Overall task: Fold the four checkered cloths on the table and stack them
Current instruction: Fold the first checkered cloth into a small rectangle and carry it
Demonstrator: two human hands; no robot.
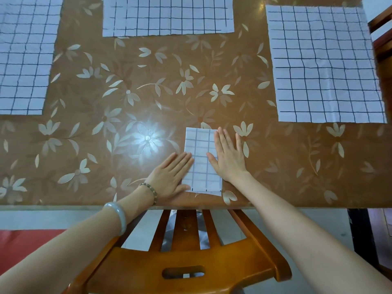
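Observation:
A small folded white cloth with a dark check [200, 154] lies near the table's front edge. My left hand [169, 177] rests flat on its lower left side, fingers together. My right hand [228, 154] lies flat along its right edge, fingers slightly spread. Neither hand grips anything. Three unfolded checkered cloths lie flat: one at the far left [25, 54], one at the top middle [167, 15], one at the right [324, 64].
The table [127, 92] has a glossy brown cover with a pale flower print and a bright glare spot. A wooden chair back [186, 257] stands against the front edge below my arms. A red surface [27, 242] shows at lower left.

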